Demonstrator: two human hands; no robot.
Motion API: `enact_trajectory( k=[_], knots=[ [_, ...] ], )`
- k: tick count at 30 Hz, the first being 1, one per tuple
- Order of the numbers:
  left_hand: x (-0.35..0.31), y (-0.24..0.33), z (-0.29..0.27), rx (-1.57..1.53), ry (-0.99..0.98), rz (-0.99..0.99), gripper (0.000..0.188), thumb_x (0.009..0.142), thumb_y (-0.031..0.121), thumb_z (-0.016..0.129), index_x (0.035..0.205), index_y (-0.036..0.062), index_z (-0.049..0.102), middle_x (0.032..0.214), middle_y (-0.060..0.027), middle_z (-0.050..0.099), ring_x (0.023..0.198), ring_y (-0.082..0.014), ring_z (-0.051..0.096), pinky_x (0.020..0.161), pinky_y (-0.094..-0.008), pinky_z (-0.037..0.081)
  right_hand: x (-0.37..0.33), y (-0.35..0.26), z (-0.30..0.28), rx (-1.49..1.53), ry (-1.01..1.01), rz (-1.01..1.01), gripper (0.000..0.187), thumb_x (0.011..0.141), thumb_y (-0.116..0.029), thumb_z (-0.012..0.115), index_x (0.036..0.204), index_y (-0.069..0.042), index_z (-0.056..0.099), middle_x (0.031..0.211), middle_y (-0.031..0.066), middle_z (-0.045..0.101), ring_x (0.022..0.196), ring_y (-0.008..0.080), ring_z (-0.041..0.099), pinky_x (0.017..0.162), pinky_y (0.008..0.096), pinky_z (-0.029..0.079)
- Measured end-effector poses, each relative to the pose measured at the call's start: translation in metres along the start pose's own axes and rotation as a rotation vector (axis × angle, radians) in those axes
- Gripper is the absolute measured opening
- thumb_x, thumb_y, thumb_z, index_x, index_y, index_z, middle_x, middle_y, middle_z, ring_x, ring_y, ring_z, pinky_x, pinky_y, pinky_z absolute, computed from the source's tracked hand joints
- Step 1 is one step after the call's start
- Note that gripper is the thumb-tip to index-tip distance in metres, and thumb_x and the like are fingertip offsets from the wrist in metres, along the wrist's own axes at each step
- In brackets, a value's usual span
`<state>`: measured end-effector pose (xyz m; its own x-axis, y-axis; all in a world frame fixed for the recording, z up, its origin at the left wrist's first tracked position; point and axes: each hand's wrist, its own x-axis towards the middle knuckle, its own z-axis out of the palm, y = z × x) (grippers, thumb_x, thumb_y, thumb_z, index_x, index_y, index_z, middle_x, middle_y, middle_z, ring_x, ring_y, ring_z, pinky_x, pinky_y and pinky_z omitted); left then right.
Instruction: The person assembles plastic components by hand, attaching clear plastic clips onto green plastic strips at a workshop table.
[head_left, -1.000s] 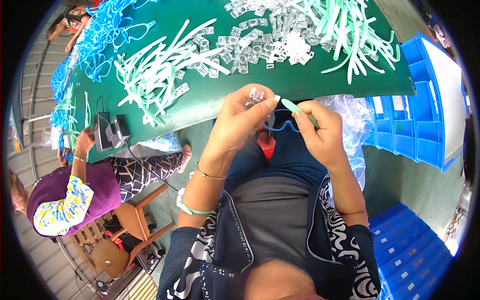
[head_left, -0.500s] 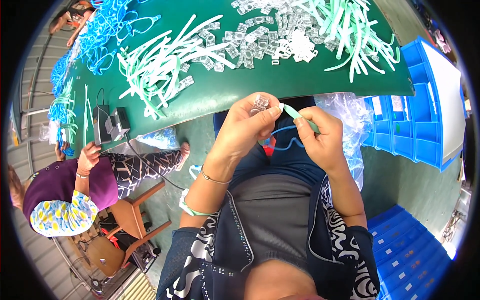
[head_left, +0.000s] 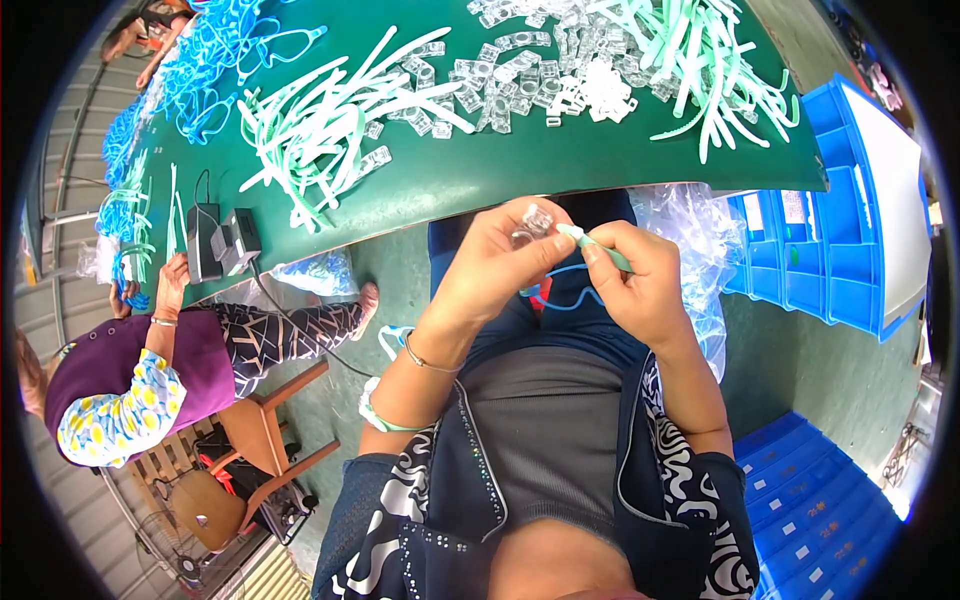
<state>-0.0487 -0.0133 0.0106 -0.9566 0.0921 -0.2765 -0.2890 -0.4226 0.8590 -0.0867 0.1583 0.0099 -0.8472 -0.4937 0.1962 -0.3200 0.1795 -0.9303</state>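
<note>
In front of my lap, just off the table edge, my two hands meet. My left hand [head_left: 492, 262] is closed, with a clear plastic piece [head_left: 535, 220] held against its curled fingers. Its thumb and fingertip also pinch a small white part [head_left: 570, 231] at the end of a mint-green strap [head_left: 612, 258]. My right hand [head_left: 645, 285] grips that strap close to the white part, between thumb and fingers. Below the hands a blue goggle frame [head_left: 572, 298] shows over my lap; whether the strap joins it is hidden.
On the green table [head_left: 440, 185] lie mint straps [head_left: 310, 140], clear plastic pieces [head_left: 500, 85], small white loops [head_left: 597, 95] and blue frames [head_left: 200, 75]. Blue bins [head_left: 800, 230] stand at right. A co-worker [head_left: 150, 375] sits at left near black adapters [head_left: 235, 240].
Both hands have dropped slightly toward me, and my right hand has closed in on the white part, so less strap shows. The co-worker's hand at left has moved up slightly.
</note>
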Motion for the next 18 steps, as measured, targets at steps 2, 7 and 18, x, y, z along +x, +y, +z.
enact_trajectory(
  k=[2,7,18],
  knots=[
    [-0.003,-0.004,0.005,0.080,-0.006,0.042,0.013,0.085,0.009,0.061,0.094,0.0000,0.058,0.067,0.0002,0.054,0.052,-0.0043,0.043,0.044,-0.0198,0.030,-0.002,0.002,0.000,-0.035,-0.013,-0.022,0.005,0.080,0.000,0.060,0.084,0.000,0.058,0.064,0.0087,0.058,0.051,0.0132,0.056,0.045,0.0261,0.041],
    [-0.007,-0.006,-0.002,0.070,0.029,0.022,0.015,0.084,0.013,0.065,0.089,-0.0007,0.063,0.068,0.0009,0.057,0.056,-0.0031,0.047,0.049,-0.0178,0.036,0.002,0.000,0.002,-0.003,-0.032,-0.046,0.019,0.077,-0.001,0.063,0.093,-0.002,0.056,0.066,0.0095,0.057,0.054,0.0182,0.059,0.048,0.0288,0.044],
    [-0.014,-0.004,-0.016,0.141,0.066,0.100,0.014,0.086,0.015,0.062,0.088,0.0009,0.061,0.065,0.0022,0.052,0.054,-0.0023,0.044,0.045,-0.0193,0.037,-0.007,0.006,0.011,-0.145,0.094,-0.170,0.017,0.072,0.000,0.070,0.087,-0.003,0.061,0.070,0.0065,0.059,0.055,0.0152,0.055,0.047,0.0260,0.041]
  ],
)
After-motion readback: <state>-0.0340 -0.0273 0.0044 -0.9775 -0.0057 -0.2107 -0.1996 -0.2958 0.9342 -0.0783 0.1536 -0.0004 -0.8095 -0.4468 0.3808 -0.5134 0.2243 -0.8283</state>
